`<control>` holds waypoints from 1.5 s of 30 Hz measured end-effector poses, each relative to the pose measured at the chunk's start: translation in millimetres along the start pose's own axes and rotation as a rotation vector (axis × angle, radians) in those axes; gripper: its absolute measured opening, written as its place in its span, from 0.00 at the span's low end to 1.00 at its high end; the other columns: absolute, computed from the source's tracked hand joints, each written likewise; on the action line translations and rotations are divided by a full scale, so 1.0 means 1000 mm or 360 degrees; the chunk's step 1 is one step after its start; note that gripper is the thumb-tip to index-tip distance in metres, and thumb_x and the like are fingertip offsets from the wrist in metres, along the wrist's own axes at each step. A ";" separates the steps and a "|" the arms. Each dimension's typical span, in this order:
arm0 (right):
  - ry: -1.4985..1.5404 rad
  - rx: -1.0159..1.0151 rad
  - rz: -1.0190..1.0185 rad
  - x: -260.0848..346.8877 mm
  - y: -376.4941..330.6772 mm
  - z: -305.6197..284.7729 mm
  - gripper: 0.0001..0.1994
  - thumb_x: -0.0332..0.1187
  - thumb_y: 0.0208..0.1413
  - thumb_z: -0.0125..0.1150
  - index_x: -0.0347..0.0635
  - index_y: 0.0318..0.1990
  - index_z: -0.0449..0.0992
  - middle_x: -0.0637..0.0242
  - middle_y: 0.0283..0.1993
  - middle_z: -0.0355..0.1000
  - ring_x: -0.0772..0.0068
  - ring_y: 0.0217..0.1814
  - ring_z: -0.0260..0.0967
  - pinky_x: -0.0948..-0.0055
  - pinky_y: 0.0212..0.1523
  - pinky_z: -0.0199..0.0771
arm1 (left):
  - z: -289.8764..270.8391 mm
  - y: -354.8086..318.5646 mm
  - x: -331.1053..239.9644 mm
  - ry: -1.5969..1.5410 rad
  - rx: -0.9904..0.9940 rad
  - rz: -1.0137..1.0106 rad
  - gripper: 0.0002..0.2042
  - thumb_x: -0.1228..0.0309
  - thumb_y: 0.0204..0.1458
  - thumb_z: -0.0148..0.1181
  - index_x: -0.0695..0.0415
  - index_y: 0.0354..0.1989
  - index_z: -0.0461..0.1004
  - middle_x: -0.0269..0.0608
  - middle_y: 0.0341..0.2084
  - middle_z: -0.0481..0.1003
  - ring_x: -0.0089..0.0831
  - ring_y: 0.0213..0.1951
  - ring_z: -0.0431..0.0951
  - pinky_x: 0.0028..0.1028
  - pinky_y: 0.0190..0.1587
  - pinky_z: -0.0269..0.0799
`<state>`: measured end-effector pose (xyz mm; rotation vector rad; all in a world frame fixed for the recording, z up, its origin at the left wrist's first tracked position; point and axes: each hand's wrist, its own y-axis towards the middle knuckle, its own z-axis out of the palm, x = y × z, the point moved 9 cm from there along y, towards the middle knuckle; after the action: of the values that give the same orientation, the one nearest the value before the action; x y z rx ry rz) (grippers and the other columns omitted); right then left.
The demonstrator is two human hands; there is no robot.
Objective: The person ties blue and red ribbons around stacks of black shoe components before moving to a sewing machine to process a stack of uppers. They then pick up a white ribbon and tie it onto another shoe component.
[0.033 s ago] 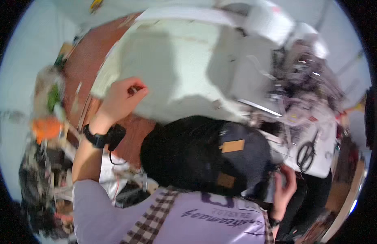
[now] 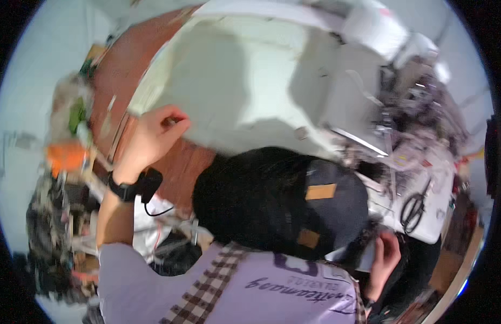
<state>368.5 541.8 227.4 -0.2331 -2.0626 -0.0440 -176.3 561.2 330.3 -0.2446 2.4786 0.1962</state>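
A rounded black hairy thing (image 2: 245, 189) lies in front of my body, with a smooth dark grey panel (image 2: 337, 181) and tan patches (image 2: 320, 191) on its right part. My left hand (image 2: 153, 135) is raised to its upper left, apart from it, over the edge of the pale tabletop. Thumb and fingertips press together there; whatever they hold is too small to make out. Low at the right side of the black thing is my right hand (image 2: 386, 258), its fingers curled closed beside a grey surface. What sits between those fingers is hidden.
A pale tabletop (image 2: 261, 70) spreads ahead. Black-handled scissors (image 2: 413, 210) lie on a white surface at the right, below a heap of dark hair-like material (image 2: 418, 108). A grey flat panel (image 2: 350, 102) is at the far right. An orange thing (image 2: 67, 157) is at the left.
The whole view has shifted slightly, with the table and black thing now further right. My left hand has moved a little leftward against the table. Both hands keep their closed shape.
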 end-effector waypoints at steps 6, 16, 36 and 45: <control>-0.0106 0.0685 0.0166 -0.017 0.019 0.036 0.07 0.23 0.49 0.56 0.31 0.36 0.71 0.63 0.32 0.72 0.73 0.36 0.69 0.76 0.42 0.69 | 0.006 -0.214 0.104 -0.0488 0.0392 -0.1407 0.07 0.71 0.52 0.56 0.63 0.31 0.74 0.35 0.22 0.74 0.19 0.22 0.72 0.20 0.25 0.68; -0.0432 0.1050 0.0010 0.037 0.034 0.055 0.07 0.23 0.50 0.55 0.31 0.36 0.71 0.63 0.31 0.72 0.73 0.35 0.69 0.76 0.41 0.69 | 0.255 -0.413 0.291 -0.0515 0.0537 -0.1820 0.42 0.45 0.30 0.70 0.62 0.52 0.66 0.50 0.38 0.73 0.39 0.39 0.74 0.33 0.42 0.69; -0.0696 0.1396 0.0206 0.055 0.007 0.054 0.07 0.23 0.50 0.54 0.31 0.37 0.71 0.63 0.30 0.73 0.74 0.34 0.69 0.76 0.40 0.69 | 0.050 -0.303 0.214 -0.0771 -0.1045 -0.1344 0.02 0.78 0.44 0.60 0.63 0.25 0.73 0.31 0.18 0.72 0.17 0.22 0.68 0.18 0.27 0.63; -0.0784 0.1504 0.0328 0.045 -0.017 0.036 0.07 0.22 0.50 0.54 0.31 0.37 0.71 0.62 0.29 0.73 0.75 0.34 0.69 0.77 0.39 0.69 | 0.014 -0.272 0.145 -0.0556 -0.0960 -0.1150 0.03 0.78 0.47 0.60 0.62 0.26 0.73 0.29 0.20 0.72 0.14 0.23 0.67 0.16 0.27 0.62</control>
<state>313.4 535.9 251.0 0.1538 -2.2811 1.1845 -221.5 280.8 209.1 -1.2111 1.7897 0.6067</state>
